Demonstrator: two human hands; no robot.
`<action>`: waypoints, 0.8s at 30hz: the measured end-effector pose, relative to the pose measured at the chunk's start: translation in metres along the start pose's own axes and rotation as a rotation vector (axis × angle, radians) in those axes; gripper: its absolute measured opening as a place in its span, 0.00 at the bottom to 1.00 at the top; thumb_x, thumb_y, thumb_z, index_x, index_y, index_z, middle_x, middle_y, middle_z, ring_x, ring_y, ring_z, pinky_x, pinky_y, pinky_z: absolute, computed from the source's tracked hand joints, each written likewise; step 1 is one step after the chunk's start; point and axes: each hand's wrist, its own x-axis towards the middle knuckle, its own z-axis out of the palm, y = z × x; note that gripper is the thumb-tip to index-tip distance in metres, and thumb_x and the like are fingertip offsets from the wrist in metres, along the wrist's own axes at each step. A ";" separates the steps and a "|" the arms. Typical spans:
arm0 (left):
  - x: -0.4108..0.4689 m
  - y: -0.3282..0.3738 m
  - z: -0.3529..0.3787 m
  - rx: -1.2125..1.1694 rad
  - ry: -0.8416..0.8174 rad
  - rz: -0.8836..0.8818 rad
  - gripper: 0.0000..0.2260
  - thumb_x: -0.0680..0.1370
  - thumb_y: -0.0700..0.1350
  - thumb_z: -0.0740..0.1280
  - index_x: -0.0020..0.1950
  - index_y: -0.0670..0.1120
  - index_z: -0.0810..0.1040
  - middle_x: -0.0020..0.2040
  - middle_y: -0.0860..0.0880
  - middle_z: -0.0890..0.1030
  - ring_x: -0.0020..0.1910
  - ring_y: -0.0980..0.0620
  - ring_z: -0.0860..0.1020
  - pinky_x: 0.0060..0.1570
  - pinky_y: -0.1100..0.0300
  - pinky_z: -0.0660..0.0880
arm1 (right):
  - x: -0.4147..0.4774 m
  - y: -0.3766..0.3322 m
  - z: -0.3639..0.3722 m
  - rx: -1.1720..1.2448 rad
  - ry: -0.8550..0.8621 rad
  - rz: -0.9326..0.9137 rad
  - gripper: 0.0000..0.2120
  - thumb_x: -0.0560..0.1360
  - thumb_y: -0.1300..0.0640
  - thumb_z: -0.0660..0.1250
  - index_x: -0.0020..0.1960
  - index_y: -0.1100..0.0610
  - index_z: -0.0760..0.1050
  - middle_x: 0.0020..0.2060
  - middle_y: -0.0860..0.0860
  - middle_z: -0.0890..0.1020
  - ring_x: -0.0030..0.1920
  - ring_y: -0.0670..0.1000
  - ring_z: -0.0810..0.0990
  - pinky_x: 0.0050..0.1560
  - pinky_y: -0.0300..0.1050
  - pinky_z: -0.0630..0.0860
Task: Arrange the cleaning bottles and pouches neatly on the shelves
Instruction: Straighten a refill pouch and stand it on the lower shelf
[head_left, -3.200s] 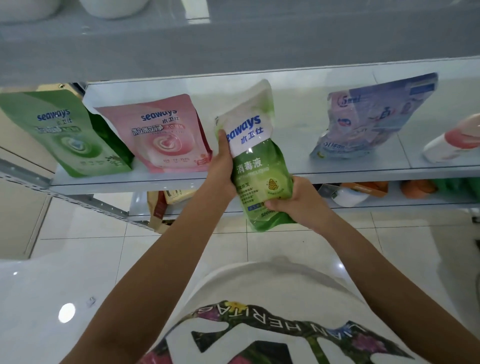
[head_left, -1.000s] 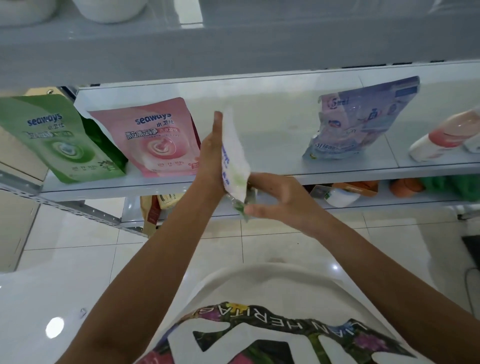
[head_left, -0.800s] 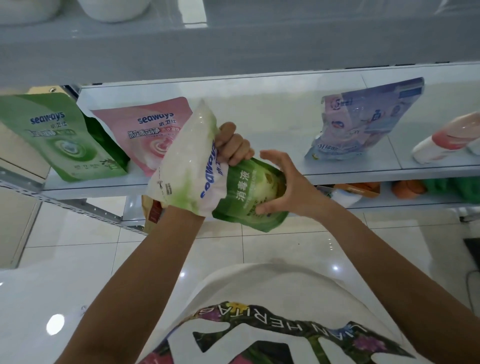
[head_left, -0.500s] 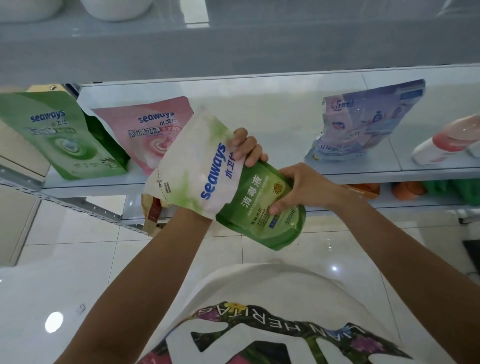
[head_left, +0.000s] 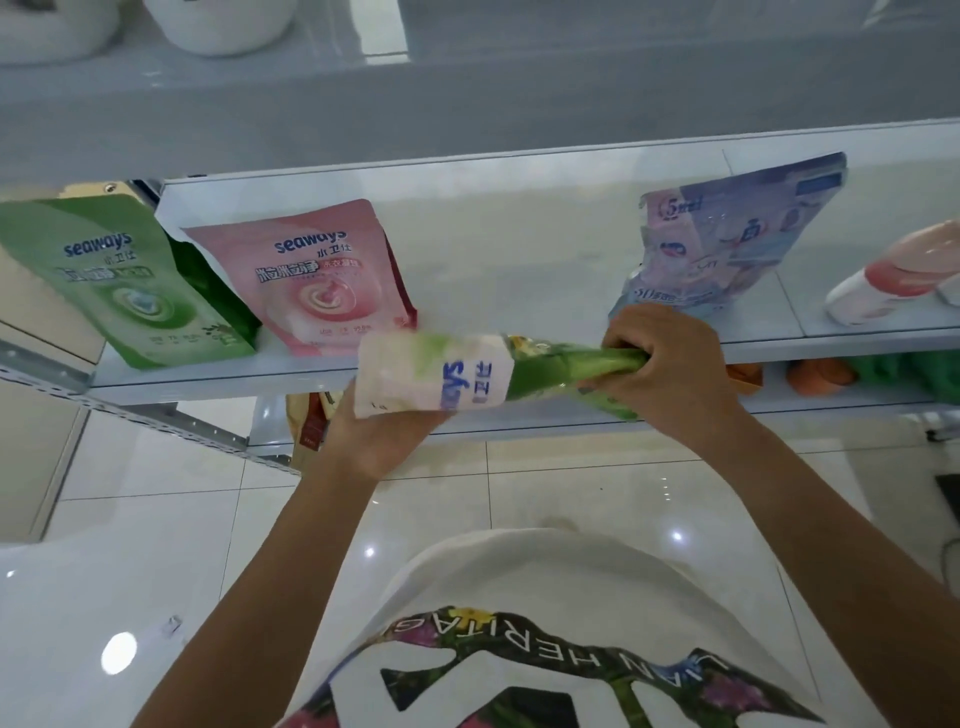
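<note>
Along the shelf (head_left: 467, 371), a green pouch (head_left: 119, 280), pink pouch (head_left: 317, 280) and pale blue pouch (head_left: 727, 234) are already standing; left hand (head_left: 384, 436) and right hand (head_left: 670, 364) are both gripping the green-and-white pouch (head_left: 467, 376), sideways before the gap; placing seems left.

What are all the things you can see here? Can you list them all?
Green seaways pouch: one, green, shelf left end, standing.
Pink seaways pouch: one, pink, beside it, standing.
Pale blue printed pouch: one, blue-lilac, shelf right, leaning.
White bottle with coral band: one, far right, lying down.
Green-and-white disinfectant pouch: one, held sideways before the shelf edge.
Grey shelf: one.
Left hand: under the white end.
Right hand: grip on the green end.
</note>
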 end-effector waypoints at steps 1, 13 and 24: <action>0.007 0.003 0.012 -0.306 0.031 -0.089 0.22 0.76 0.62 0.62 0.55 0.46 0.83 0.53 0.54 0.83 0.57 0.54 0.80 0.62 0.62 0.71 | 0.000 0.002 -0.001 -0.067 0.082 -0.095 0.12 0.57 0.63 0.75 0.29 0.57 0.70 0.26 0.48 0.71 0.30 0.48 0.67 0.25 0.45 0.68; 0.004 -0.001 0.036 -0.735 -0.300 -0.327 0.37 0.64 0.43 0.81 0.70 0.38 0.70 0.60 0.38 0.79 0.54 0.40 0.81 0.48 0.47 0.80 | 0.004 0.009 0.009 -0.244 0.558 -0.321 0.08 0.65 0.69 0.67 0.29 0.62 0.71 0.27 0.56 0.73 0.30 0.57 0.71 0.33 0.47 0.66; -0.001 0.015 0.032 -0.417 -0.027 0.002 0.16 0.73 0.28 0.61 0.53 0.44 0.82 0.47 0.43 0.85 0.44 0.46 0.85 0.35 0.51 0.81 | -0.012 0.027 0.046 -0.148 0.383 0.109 0.31 0.68 0.50 0.75 0.66 0.55 0.67 0.70 0.60 0.67 0.70 0.59 0.66 0.64 0.60 0.68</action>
